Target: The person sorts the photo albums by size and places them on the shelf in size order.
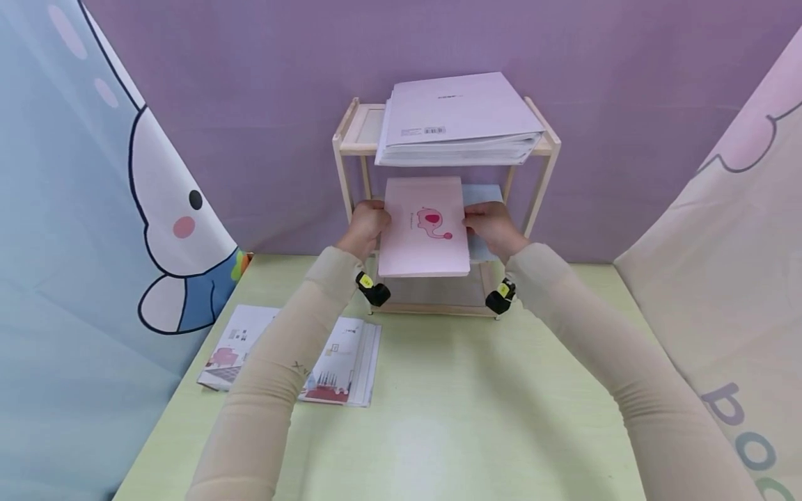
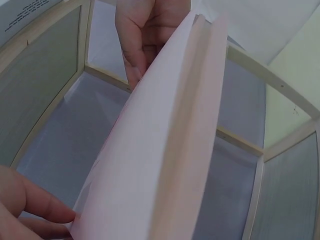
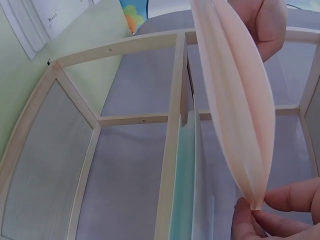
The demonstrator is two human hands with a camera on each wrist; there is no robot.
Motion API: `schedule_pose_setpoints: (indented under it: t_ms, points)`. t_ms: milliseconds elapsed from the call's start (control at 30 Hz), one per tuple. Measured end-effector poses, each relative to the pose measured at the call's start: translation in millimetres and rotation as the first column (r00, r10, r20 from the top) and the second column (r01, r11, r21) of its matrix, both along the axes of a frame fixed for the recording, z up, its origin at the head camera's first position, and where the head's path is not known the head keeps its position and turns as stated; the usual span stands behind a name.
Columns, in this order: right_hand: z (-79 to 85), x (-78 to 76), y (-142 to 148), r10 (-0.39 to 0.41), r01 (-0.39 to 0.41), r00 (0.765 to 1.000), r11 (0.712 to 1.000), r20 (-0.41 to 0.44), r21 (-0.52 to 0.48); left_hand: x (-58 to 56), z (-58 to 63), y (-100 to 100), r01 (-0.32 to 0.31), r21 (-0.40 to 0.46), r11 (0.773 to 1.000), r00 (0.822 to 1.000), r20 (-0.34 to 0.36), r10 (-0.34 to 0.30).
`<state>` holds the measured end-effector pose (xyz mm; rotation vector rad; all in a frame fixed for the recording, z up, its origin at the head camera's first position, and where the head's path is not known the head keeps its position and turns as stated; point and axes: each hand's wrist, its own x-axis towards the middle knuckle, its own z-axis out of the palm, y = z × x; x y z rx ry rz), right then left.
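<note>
Two long beige sleeves [image 1: 250,417], worn by a person, run from the lower edge of the head view to the wrists; small dark mark on the left one. Wrist cameras [image 1: 374,289], black with yellow labels, one strapped below each cuff. Left hand [image 1: 367,226]: fingers and thumb gripping the left edge of the pink booklet. Right hand [image 1: 495,226]: thumb and fingers pinching its right edge. Pink booklet [image 1: 416,254], cover with a red-eared elephant and a small ball: held between both hands at the front of the rack, below the top shelf, its page edges bowed in the right wrist view; whether it touches the shelf beneath cannot be told. Wooden rack [image 1: 432,310], pale frame, several tiers, standing at the back of the table. White stack [image 1: 464,118] of large books or folders, barcode on the uppermost, lying on the top tier. Pale blue book [image 1: 481,245], partly hidden behind the booklet and right hand. Illustrated books [image 1: 335,362], white with pink and red pictures, on the table's left side, partly covered by the left sleeve. Table [image 1: 451,417], light green. Purple cloth [image 1: 250,104] behind; blue cloth [image 1: 63,278] with cartoon figure at left.
</note>
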<state>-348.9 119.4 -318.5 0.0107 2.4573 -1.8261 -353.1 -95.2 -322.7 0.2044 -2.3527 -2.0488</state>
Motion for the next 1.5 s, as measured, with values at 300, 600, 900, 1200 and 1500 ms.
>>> schedule_pose_setpoints:
  t_ms: [300,600,900,1200,1500]
  points:
    - [2.3,-8.6,0,-0.045,0.044,0.998,0.999,0.051,0.024,-4.5,2.8,0,0.008,-0.043,0.999,0.999,0.049,-0.006]
    - [5.2,-15.5,-4,-0.079,0.078,0.995,0.997,0.068,0.018,-12.8,7.9,1,-0.013,-0.08,0.997,0.994,0.109,0.022]
    - [2.3,-23.1,-8,-0.083,0.08,0.995,0.996,0.062,0.037,-22.5,9.4,0,0.006,-0.151,0.989,0.993,0.115,0.011]
    - [3.8,-24.7,-10,-0.072,0.068,0.996,0.995,0.047,0.077,-29.4,10.1,5,0.007,-0.216,0.976,0.985,0.17,0.031]
    - [3.8,-25.4,-16,-0.072,0.067,0.997,0.991,0.038,0.113,-39.2,13.2,5,-0.013,-0.276,0.961,0.971,0.226,0.078]
